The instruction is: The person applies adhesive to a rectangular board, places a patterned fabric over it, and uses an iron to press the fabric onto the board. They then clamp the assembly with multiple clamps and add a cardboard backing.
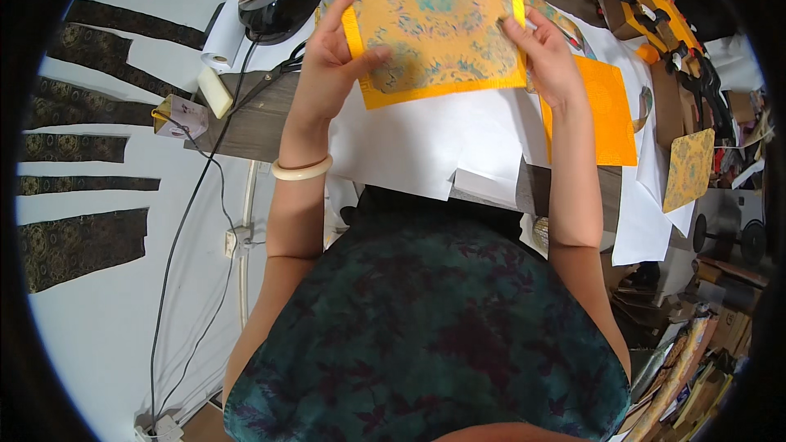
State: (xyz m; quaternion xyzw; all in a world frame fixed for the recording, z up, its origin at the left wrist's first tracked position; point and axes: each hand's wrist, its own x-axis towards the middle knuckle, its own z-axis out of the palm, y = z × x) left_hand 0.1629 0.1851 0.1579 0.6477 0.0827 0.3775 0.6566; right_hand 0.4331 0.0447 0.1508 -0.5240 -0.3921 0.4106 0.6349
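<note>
Up over the table, both hands hold a rectangular panel (434, 8) by its sides. It has a pale orange middle with a faded blue and purple floral pattern and a bright yellow border, and looks like brocade fabric. My left hand (332, 65) grips the left edge, thumb on the front face. At the right edge, my right hand (544, 57) pinches it with the thumb in front and the fingers behind. White paper (401, 151) lies below the panel. Beside my right forearm rests a plain orange sheet (602, 115). Black scissors (266, 86) lie left of my left wrist.
A black iron-like appliance (282, 12) stands at the far left, its cord hanging down. Nearby are a cream block (214, 92) and a small box (182, 117). Dark patterned strips (86, 241) are on the left. Tools (663, 16) and a yellow patterned piece (689, 170) are at right.
</note>
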